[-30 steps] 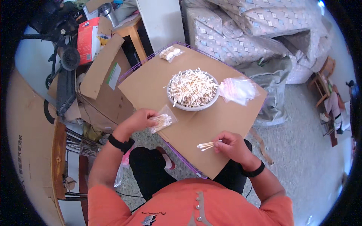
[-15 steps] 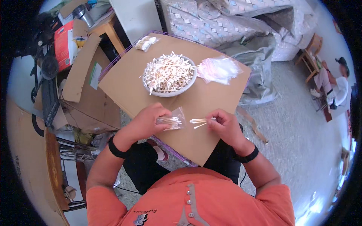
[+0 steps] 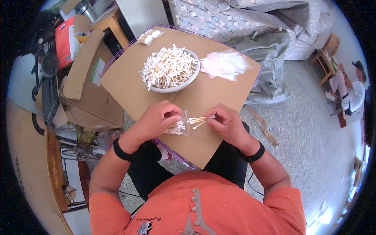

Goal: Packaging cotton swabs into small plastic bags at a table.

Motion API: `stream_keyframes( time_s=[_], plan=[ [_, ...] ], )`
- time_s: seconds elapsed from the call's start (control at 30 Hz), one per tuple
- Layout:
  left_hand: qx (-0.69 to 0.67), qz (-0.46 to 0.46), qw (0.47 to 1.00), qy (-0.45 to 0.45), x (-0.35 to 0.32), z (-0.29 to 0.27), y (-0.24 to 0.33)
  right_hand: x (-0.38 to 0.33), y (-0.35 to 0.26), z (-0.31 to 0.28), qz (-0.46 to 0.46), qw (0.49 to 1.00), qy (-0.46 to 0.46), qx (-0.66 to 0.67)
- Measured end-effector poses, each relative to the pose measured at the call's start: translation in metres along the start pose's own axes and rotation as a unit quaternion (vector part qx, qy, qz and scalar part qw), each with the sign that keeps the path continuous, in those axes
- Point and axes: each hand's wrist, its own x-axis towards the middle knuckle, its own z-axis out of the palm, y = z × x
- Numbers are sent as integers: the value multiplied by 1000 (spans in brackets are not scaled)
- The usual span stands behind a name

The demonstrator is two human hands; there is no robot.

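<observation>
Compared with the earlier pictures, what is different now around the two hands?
The left hand brought its swab bag rightward, narrowing the gap to the loose swabs in the right hand. Neither hand visibly released anything. The heaped bowl and clear bags stayed put.

The person wears an orange short-sleeved shirt (image 3: pixel 243 207) with a greyish placket (image 3: pixel 196 216), round pale buttons (image 3: pixel 194 209) and a dark chest emblem (image 3: pixel 145 228) beside small lettering. Trousers (image 3: pixel 147 174) are black. The left hand (image 3: pixel 157 119) and right hand (image 3: pixel 228 124) are bare, each wrist circled by a plain black band (image 3: pixel 256 153).
</observation>
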Motion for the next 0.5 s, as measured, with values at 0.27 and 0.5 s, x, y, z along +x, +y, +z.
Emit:
stream_keyframes(
  time_s=[0.27, 0.5],
  plan=[
    [-38, -44, 996, 65, -5, 7, -2, 6, 2, -6, -66, 998, 5, -13],
    [-107, -62, 990, 60, -7, 9, 5, 10, -12, -16, -194, 975, 11, -107]
  ],
)
